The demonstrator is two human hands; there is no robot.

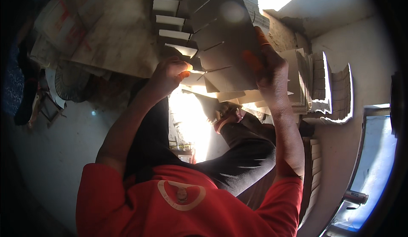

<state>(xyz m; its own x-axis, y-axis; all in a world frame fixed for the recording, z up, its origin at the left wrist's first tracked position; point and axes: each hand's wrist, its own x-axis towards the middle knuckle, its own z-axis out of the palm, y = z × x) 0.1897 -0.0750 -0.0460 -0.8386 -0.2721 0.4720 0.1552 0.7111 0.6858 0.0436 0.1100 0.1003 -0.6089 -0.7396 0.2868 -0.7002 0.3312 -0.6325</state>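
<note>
A wide grey-brown cardboard sheet [227, 41] with several slots cut into its left side is held up in front of me. My right hand [272, 65] grips its right edge, orange covers on the fingers. My left hand [172, 72] is closed in a pinch at the sheet's lower left, with orange covers on its fingertips. What lies between those fingertips is too small and glare-lit to make out. Just beyond the left hand, pale cardboard strips [174, 35] stand in a row beside the slotted sheet.
Stacked cardboard pieces [299, 82] stand at the right, by the wall. To the left is a large brown board [123, 33], with printed cartons [68, 20] behind it. My legs [242, 156] are bent below the work. A blue-lit window [369, 164] is at far right.
</note>
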